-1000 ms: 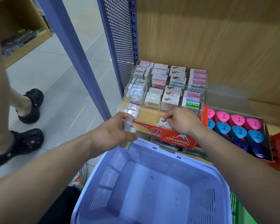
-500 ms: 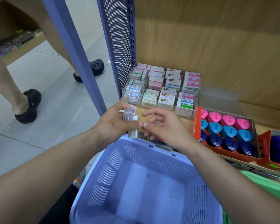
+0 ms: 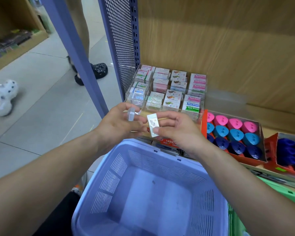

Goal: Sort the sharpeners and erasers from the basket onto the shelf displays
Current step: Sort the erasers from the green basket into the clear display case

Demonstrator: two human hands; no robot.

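Eraser (image 3: 152,125), small and in a pale wrapper, is held upright just above the far rim of the lilac basket (image 3: 143,167). My right hand (image 3: 177,130) has it in a closed grip, thumb at the lower end and fingers along the top. My left hand (image 3: 117,124) is just beside it over the same rim, its grip closed on a small translucent piece (image 3: 131,114); I cannot tell what that piece is. Beyond the basket, on the wooden shelf (image 3: 271,129), stands a clear display (image 3: 167,92) stocked with stacked erasers. Right of the basket's far corner lies a red tray (image 3: 250,161) of sharpeners (image 3: 235,135) in pink, light blue and dark blue rows. A red box (image 3: 170,142) lies between basket and display, partly hidden by my right hand.
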